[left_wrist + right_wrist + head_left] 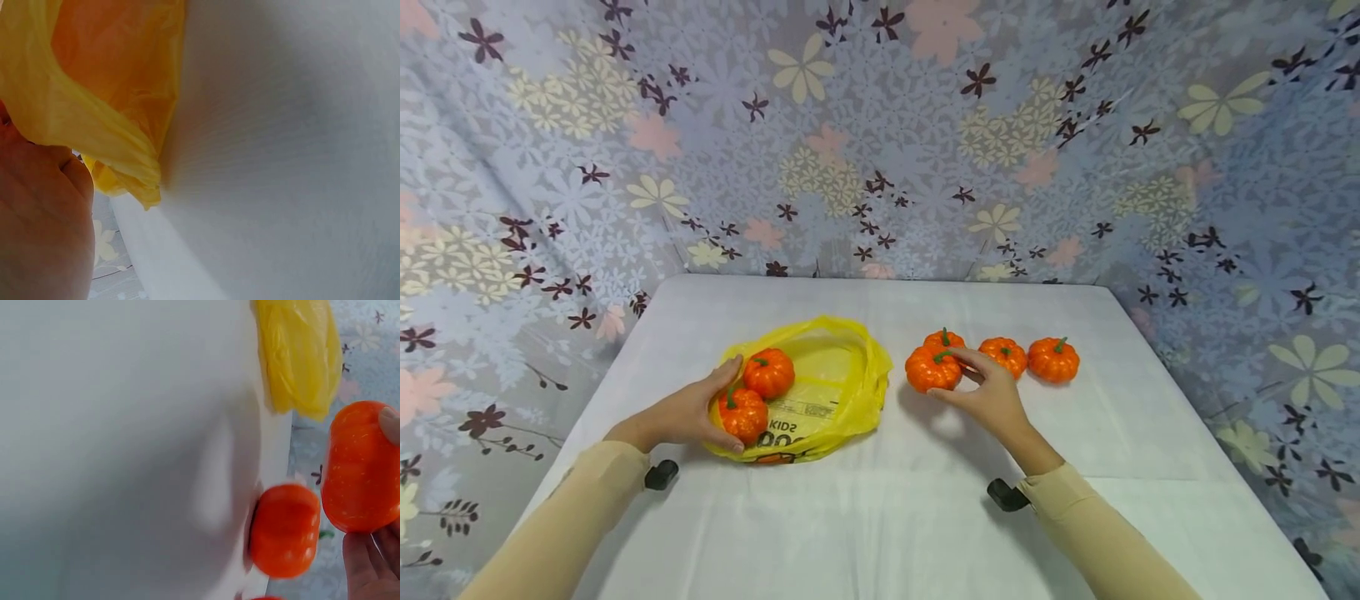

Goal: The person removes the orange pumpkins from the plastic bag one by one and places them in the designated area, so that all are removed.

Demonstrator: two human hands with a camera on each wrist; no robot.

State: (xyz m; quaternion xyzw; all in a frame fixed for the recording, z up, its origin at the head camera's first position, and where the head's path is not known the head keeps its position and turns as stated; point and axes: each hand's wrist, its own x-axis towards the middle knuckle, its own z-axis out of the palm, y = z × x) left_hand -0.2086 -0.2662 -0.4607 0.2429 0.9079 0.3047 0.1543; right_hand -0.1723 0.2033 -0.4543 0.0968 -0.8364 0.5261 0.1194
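Note:
A yellow plastic bag lies wide open on the table, with one orange pumpkin and a second pumpkin inside at its left side. My left hand grips the bag's left edge; in the left wrist view the hand is beside the yellow plastic. Between thumb and fingers my right hand holds a pumpkin above the table, right of the bag. The right wrist view shows this held pumpkin raised off the surface, fingers against it.
Behind the held pumpkin sits another pumpkin, partly hidden. Two more, one pumpkin near my right fingers and one pumpkin farther right, rest on the white-covered table. Flowered cloth hangs behind and at the sides.

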